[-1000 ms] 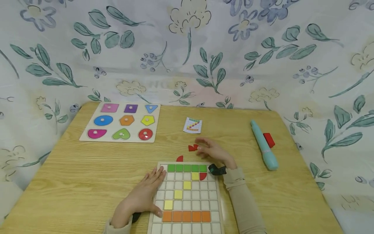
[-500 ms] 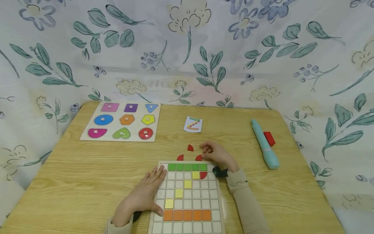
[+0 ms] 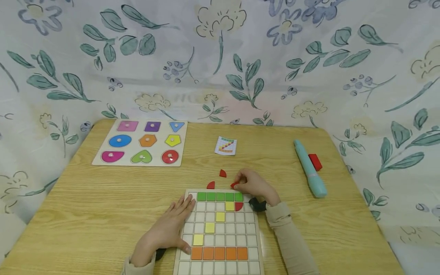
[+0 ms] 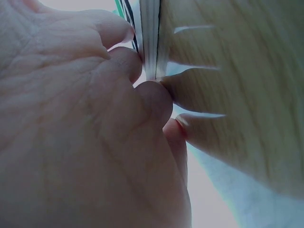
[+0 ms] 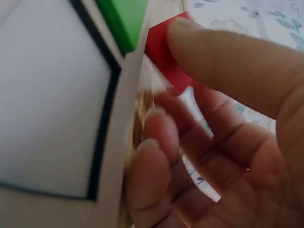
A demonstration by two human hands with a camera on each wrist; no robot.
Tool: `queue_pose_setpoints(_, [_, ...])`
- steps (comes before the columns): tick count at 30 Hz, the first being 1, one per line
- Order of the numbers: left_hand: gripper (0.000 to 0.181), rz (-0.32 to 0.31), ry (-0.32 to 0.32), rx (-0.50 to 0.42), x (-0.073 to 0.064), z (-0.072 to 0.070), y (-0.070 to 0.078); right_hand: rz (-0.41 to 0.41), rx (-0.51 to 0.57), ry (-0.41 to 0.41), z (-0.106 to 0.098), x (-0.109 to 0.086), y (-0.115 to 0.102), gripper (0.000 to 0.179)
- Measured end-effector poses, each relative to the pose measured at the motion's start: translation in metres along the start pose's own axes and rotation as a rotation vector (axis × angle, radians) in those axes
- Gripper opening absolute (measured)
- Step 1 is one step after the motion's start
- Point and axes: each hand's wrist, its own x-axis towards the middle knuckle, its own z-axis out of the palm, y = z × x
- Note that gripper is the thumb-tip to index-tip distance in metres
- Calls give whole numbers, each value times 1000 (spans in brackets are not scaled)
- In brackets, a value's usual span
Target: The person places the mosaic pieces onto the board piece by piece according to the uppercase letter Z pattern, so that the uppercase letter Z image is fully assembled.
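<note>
My right hand [image 3: 256, 186] pinches a red quarter-circle tile [image 3: 234, 185] just beyond the far edge of a white grid board [image 3: 231, 240]. In the right wrist view the thumb lies over the red tile [image 5: 164, 52], close beside a green tile [image 5: 124, 21] on the board. My left hand [image 3: 169, 230] rests along the board's left edge with its fingers straight and spread. The board bears a row of green square tiles [image 3: 220, 196], a diagonal of yellow squares [image 3: 220, 217], a row of orange squares [image 3: 219, 253] and one red quarter-circle [image 3: 238, 206] next to the top yellow square.
Two loose red quarter-circles, a nearer one [image 3: 211, 185] and a farther one [image 3: 222, 173], lie behind the board. A pattern card [image 3: 225, 146] is farther back. At the back left sits a knobbed shape puzzle [image 3: 157, 153]; a teal pen-shaped object [image 3: 310, 170] and red block [image 3: 315, 162] lie right.
My right hand has drawn one red quarter-circle from beside another toward the board's far edge, and its fingers have closed in on that tile. The left hand has stayed in place.
</note>
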Motion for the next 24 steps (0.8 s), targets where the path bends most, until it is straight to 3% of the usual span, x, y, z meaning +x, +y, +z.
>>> queue_pose_setpoints(3, [134,-3,-3,1,0,0,0,10,37,21,-1,-3,0,9])
queue_pose_setpoints(11, [135,0,-5,5,1,1,-1,-83,-25,10,-11,-26,13,21])
queue_pose_setpoints(18, [134,2,4,-6,0,2,-1,-55,203,0,-14,-52,20,19])
queue_pose_setpoints(24, [134,-4,5,-11,-1,1,-1,-9,304,-99,7,-67,5,16])
